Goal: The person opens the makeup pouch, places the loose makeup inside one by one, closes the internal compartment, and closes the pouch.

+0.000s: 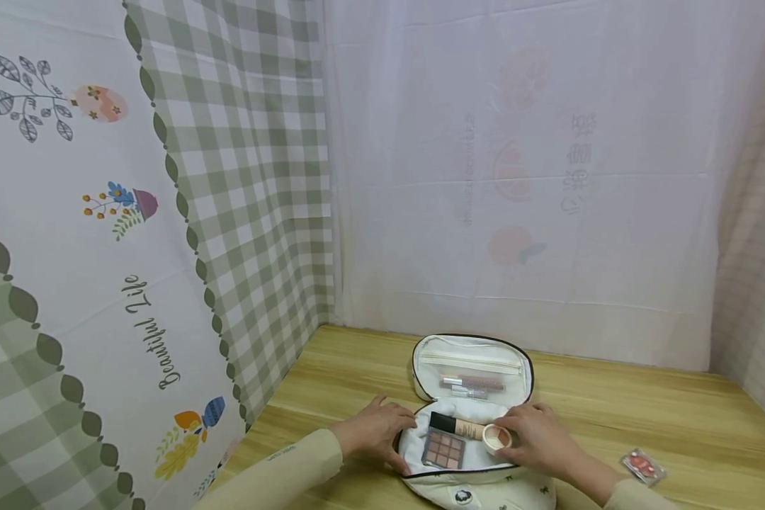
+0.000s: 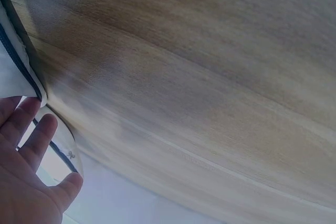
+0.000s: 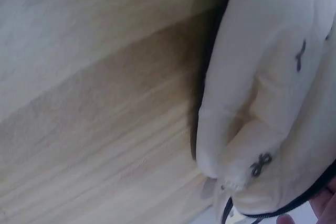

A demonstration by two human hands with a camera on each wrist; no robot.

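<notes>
A white makeup bag [image 1: 478,496] with dark trim and a small bow print lies unzipped on the wooden table, its lid [image 1: 433,348] leaning back. My left hand [image 1: 377,428] rests against the bag's left rim, thumb and fingers spread; the left wrist view shows those fingers [image 2: 39,140] touching the edge. Over the bag's right side, my right hand [image 1: 538,439] pinches a small round white compact [image 1: 496,438] with a pale centre. Inside lie an eyeshadow palette [image 1: 443,450] and a black-capped foundation bottle [image 1: 462,426]. Only fingertips [image 3: 286,219] of my right hand show in its wrist view.
Slim tubes [image 1: 474,384] sit in the lid's clear pocket. A small clear case with red contents [image 1: 642,467] lies on the table [image 1: 612,404] at the right. A checked cloth [image 1: 255,142] hangs at the left, a white one [image 1: 408,234] at the back.
</notes>
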